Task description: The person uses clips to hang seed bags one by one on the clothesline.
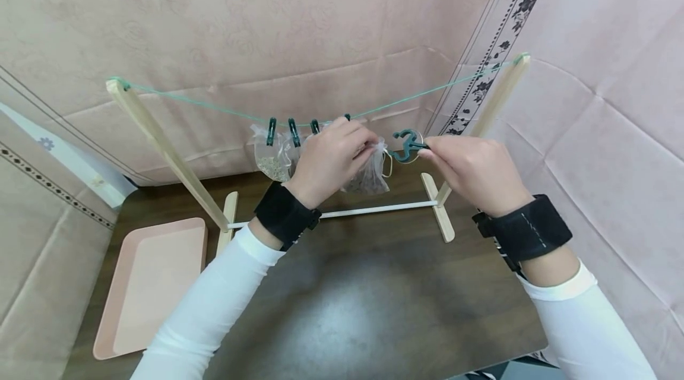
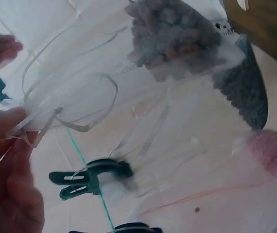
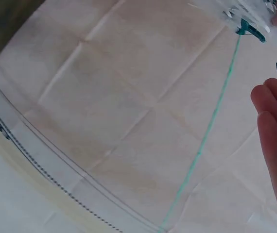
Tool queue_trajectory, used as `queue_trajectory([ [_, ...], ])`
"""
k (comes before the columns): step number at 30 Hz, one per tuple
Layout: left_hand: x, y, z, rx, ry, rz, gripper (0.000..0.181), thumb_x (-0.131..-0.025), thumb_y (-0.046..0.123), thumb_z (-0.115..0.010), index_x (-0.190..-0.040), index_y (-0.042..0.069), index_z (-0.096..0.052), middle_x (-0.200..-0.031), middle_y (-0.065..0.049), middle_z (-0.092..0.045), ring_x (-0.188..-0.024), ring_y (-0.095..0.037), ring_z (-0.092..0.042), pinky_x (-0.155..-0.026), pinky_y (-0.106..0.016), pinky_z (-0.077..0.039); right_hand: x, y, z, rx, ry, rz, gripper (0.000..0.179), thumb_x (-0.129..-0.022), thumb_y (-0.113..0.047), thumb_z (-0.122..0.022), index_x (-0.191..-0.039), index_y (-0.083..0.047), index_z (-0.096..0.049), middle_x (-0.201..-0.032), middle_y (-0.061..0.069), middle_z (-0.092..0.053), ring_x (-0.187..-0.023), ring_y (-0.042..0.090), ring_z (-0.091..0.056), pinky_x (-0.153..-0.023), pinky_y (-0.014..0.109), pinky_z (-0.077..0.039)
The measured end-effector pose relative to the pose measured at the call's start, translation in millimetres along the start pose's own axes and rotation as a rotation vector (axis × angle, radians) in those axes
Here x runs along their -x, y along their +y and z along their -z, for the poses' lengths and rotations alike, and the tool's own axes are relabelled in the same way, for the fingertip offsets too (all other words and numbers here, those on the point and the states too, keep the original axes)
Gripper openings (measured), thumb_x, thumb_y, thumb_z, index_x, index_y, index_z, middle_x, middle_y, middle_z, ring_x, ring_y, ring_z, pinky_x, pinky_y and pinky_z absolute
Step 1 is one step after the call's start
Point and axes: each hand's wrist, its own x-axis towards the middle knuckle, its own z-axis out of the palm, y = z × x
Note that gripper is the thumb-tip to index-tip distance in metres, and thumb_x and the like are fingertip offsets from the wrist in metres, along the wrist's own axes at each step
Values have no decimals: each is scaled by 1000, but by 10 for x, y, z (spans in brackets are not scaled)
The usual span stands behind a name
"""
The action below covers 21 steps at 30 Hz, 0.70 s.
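My left hand [image 1: 328, 160] pinches the gathered top of a sheer drawstring bag [image 1: 369, 178], just in front of the sagging green line [image 1: 214, 106]. Brownish-grey lumps fill the bag's bottom in the left wrist view, and its pale ribbon loops hang loose. My right hand [image 1: 475, 169] holds a dark green clothespin [image 1: 410, 145] by its handle end, its jaws pointing at the bag. Several similar clothespins [image 1: 271, 132] sit on the line to the left. Below them hangs a sheer bag with pale grains [image 1: 272, 166]; bags with dark green [image 2: 248, 85] and pink contents [image 2: 274, 153] show in the left wrist view.
Two wooden posts, left [image 1: 165, 151] and right [image 1: 502, 92], carry the line, joined low down by a white rod [image 1: 385, 209]. A pink tray [image 1: 160, 291] lies at the left on the dark wooden table [image 1: 342, 309]. Patterned cloth [image 1: 267, 24] hangs behind and at the sides.
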Motion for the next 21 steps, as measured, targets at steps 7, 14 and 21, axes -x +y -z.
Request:
queue_trajectory([
  [7,-109,-50,16,-69,21,-25,13,-86,22,-60,-91,14,-68,-87,3,-62,-74,-13,-40,-57,-19,-34,-187,-11,16,9,4,56,23,-91,-27,-52,-89,-8,-65,-69,3,-63,-58,17,-60,-43,32,-43],
  [14,-258,-147,17,-64,10,-28,12,-83,22,-63,-91,15,-70,-94,2,-60,-87,-16,-45,-73,-24,-37,-348,30,-26,115,-24,129,20,-88,-22,-57,-74,-7,-54,-52,-2,-42,-42,15,-43,-34,28,-28],
  [21,-396,-197,27,-32,-40,42,13,-82,24,-65,-90,17,-71,-103,2,-59,-99,-17,-46,-83,-29,-37,-546,95,-85,160,-47,151,29,-86,-20,-59,-63,-9,-45,-48,-2,-33,-38,13,-33,-33,27,-18],
])
